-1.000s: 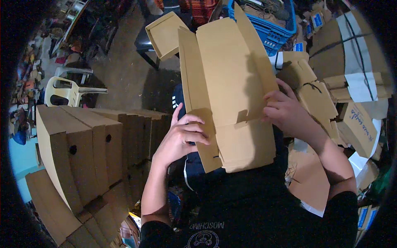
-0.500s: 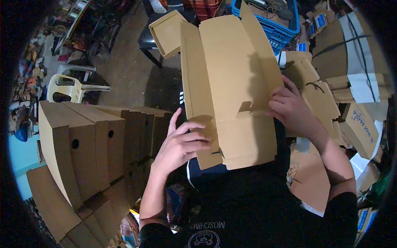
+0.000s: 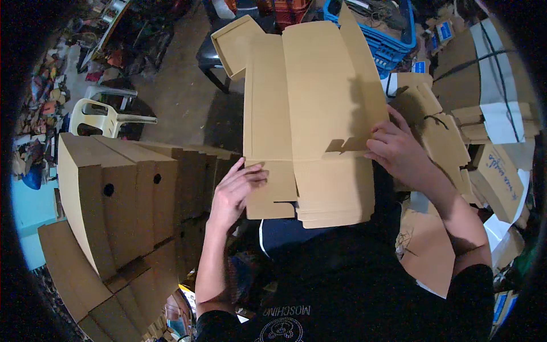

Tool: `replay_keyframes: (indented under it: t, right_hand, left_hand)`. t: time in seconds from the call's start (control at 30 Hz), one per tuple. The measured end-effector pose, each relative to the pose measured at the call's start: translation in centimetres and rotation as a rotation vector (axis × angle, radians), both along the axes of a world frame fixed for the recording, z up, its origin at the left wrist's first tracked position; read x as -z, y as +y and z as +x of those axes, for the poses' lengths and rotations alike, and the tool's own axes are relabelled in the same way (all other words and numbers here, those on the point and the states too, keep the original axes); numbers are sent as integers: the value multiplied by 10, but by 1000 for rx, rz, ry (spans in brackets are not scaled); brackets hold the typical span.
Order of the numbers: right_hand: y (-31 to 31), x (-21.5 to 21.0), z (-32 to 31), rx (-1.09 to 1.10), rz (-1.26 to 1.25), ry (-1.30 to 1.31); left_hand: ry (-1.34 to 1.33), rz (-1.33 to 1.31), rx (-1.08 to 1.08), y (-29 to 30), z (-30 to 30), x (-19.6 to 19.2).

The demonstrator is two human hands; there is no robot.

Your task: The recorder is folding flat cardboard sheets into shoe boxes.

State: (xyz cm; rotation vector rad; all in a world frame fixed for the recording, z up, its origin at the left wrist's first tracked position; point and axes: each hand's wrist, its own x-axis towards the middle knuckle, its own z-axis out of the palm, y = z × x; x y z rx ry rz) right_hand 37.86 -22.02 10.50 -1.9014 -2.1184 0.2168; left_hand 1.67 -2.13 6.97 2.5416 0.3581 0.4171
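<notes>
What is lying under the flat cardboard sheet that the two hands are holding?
Under the top cardboard sheet lie more flat sheets; their stacked edges show at the near end. Left hand and right hand grip the sides. What supports the pile is covered.

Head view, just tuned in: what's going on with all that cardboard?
A person holds a flat, die-cut cardboard box blank in front of them with both bare hands. The left hand presses on a lower left flap, and the right hand grips the right edge beside a notched tab. To the left stands a row of folded boxes. More cardboard pieces lie to the right, with a blue crate beyond and a white plastic chair on the floor.
</notes>
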Motion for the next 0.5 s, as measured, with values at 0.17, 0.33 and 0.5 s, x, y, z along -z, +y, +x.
replay_keyframes:
  t: [0.17,0.33,0.5]
  right_hand:
    - [-1,9,-1,-16,50,-9]
    - [7,-1,-19,0,83,-12]
    - [9,-2,-34,-34,59,-20]
  left_hand:
    - [-134,-162,-175,2,15,-2]
    - [-220,-79,-189,-6,62,-18]
    - [-257,-102,-378,-5,83,-24]
